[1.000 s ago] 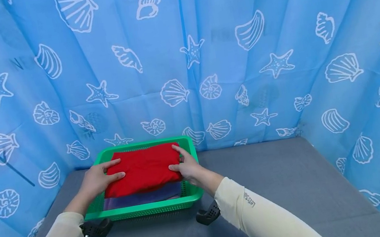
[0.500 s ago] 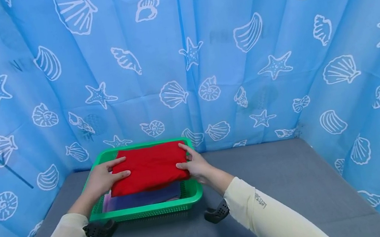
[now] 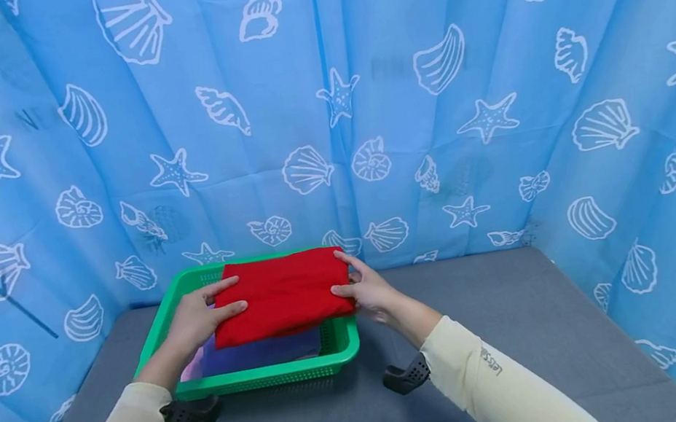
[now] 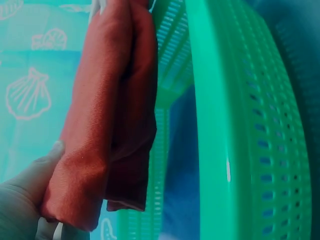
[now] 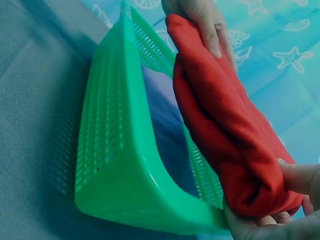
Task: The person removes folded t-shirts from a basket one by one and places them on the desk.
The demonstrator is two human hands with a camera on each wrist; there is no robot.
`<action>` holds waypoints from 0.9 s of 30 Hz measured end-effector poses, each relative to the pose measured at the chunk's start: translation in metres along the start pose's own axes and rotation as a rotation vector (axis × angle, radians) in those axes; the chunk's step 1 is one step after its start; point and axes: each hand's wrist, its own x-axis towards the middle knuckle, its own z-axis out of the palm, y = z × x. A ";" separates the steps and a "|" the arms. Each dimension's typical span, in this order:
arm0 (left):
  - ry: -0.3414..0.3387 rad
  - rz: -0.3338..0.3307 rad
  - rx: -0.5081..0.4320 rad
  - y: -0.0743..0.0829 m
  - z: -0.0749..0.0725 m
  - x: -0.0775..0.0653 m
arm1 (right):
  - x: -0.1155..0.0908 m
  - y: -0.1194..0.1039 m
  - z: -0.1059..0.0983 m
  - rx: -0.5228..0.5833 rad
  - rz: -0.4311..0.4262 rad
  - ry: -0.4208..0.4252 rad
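Observation:
A folded red cloth (image 3: 285, 293) is held level by its two short ends, above the green plastic basket (image 3: 258, 377). My left hand (image 3: 196, 320) grips the left end, thumb on top and fingers underneath. At the other end my right hand (image 3: 374, 294) pinches the cloth in the same way. In the right wrist view the red cloth (image 5: 225, 115) shows thick, rolled folds along its side, raised over the basket rim (image 5: 135, 100). Beneath it, inside the basket, lies a folded purple-blue cloth (image 3: 254, 354), partly hidden by the red one.
The basket stands on a grey table (image 3: 477, 336), toward its left back. A blue curtain (image 3: 390, 121) with white shell and starfish prints hangs behind and at both sides. The table stretches on to the right of the basket. Black wrist cameras (image 3: 407, 375) hang below the forearms.
Both hands have carried the red cloth to the right, so its right end now overlaps the basket's right rim. More of the purple-blue cloth shows at the left. The basket stays in place.

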 end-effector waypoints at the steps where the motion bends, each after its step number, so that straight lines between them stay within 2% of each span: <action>1: 0.002 0.001 -0.007 0.001 0.002 0.000 | -0.001 0.000 -0.002 0.002 -0.002 0.001; 9: 0.000 -0.015 -0.108 0.008 0.014 0.004 | -0.008 -0.001 -0.015 0.039 0.004 -0.021; 19: -0.021 0.008 -0.143 0.017 0.038 0.006 | -0.018 0.001 -0.042 0.046 0.030 -0.030; 27: -0.001 0.018 -0.107 0.024 0.054 0.011 | -0.020 -0.001 -0.058 0.021 0.044 -0.008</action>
